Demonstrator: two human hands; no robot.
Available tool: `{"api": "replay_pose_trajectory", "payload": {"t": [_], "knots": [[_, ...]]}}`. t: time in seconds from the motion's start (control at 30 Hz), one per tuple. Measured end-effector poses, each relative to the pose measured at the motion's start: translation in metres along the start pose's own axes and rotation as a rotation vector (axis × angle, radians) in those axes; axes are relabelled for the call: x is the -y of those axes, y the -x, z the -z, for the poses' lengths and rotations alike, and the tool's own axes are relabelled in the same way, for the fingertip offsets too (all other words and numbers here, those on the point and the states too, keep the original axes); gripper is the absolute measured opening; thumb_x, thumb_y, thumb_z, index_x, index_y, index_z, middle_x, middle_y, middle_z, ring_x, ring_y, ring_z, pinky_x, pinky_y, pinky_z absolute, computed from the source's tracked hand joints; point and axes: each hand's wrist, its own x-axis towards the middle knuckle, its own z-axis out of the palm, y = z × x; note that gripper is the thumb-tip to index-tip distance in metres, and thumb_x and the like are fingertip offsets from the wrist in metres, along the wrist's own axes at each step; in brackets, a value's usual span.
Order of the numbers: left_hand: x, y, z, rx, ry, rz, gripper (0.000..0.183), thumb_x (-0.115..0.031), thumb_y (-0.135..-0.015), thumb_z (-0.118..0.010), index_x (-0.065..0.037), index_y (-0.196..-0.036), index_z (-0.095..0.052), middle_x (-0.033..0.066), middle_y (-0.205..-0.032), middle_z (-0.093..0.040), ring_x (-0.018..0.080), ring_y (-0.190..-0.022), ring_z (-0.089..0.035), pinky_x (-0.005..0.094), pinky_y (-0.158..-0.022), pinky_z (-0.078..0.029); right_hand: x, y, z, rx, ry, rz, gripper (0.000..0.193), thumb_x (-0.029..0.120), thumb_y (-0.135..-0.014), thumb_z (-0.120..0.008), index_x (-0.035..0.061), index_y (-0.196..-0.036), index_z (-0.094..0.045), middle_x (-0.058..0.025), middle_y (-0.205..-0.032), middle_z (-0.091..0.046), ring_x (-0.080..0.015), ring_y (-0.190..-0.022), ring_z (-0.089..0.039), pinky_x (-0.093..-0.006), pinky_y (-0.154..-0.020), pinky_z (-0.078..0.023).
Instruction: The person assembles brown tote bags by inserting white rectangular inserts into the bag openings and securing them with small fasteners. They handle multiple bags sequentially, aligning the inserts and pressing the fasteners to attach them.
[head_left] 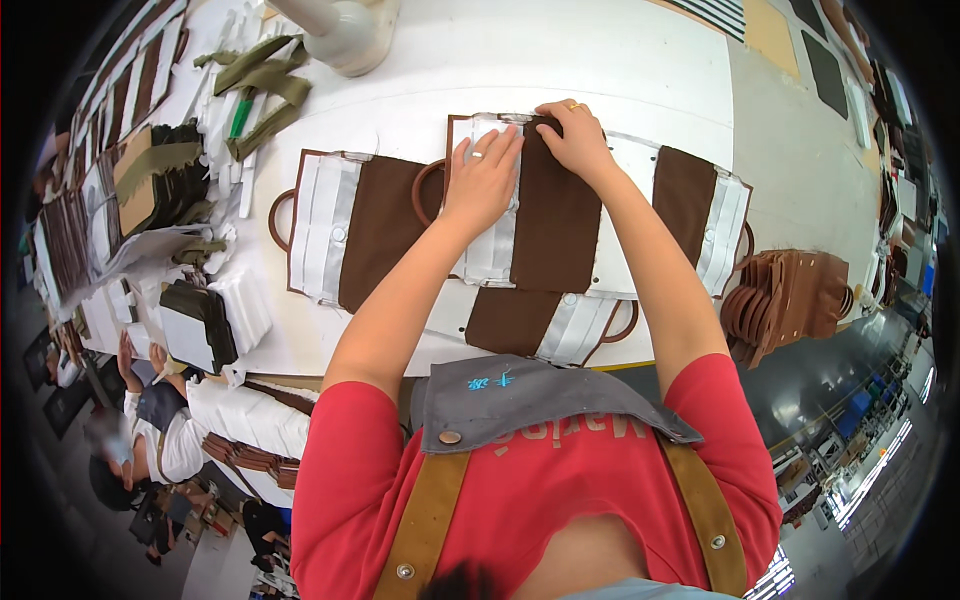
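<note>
A flat brown-and-white bag piece [562,235] with a curved brown handle [430,193] lies in front of me. My left hand [483,180] rests on its pale strip near the far edge, fingers stretched out. On the far edge of the brown part is my right hand [577,140], its fingers bent over the edge and its thumb on the fabric. What lies beneath these fingers is hidden. Similar bag pieces surround it: one at the left [390,225], one at the right [685,195] and one nearer me [512,318].
A white lamp-like base [345,35] stands at the far side. Olive straps [265,90] and stacked dark pieces [200,320] lie at the left. Brown handled pieces [790,300] stand bunched at the right. Another person [170,430] sits at the lower left.
</note>
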Motion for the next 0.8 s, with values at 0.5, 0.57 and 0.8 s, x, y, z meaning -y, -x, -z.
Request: {"api": "replay_pose_trajectory", "payload": {"t": [0.5, 0.57, 0.8], "knots": [[0.005, -0.009, -0.019, -0.053, -0.046, 0.035, 0.035, -0.021, -0.081, -0.053, -0.012, -0.115, -0.053, 0.0002, -0.131, -0.042, 0.0167, -0.113, -0.044, 0.0431, -0.096, -0.03, -0.021, -0.001, 0.005, 0.017, -0.098, -0.047, 0.007, 0.012, -0.078, -0.056, 0.0083, -0.082, -0.061, -0.0056, -0.078, -0.059, -0.0225, -0.077, -0.056, -0.0367, -0.073, -0.041], [0.006, -0.008, -0.021, -0.075, -0.04, 0.038, 0.034, -0.021, -0.081, -0.052, -0.014, -0.114, -0.053, -0.0007, -0.132, -0.041, 0.0148, -0.114, -0.043, 0.0423, -0.098, -0.028, -0.037, 0.007, 0.02, 0.013, -0.127, -0.093, 0.007, 0.012, -0.078, -0.057, 0.0078, -0.082, -0.06, -0.0052, -0.078, -0.059, -0.0217, -0.077, -0.056, -0.0355, -0.072, -0.042], [0.006, -0.009, -0.022, -0.109, -0.048, 0.021, 0.035, -0.02, -0.08, -0.053, -0.015, -0.115, -0.053, -0.0023, -0.13, -0.045, 0.0159, -0.112, -0.044, 0.0387, -0.095, -0.028, -0.081, 0.033, 0.054, -0.12, -0.06, -0.167, 0.011, 0.004, -0.078, -0.054, 0.009, -0.083, -0.062, -0.0062, -0.08, -0.059, -0.0226, -0.079, -0.056, -0.0345, -0.07, -0.045]]}}
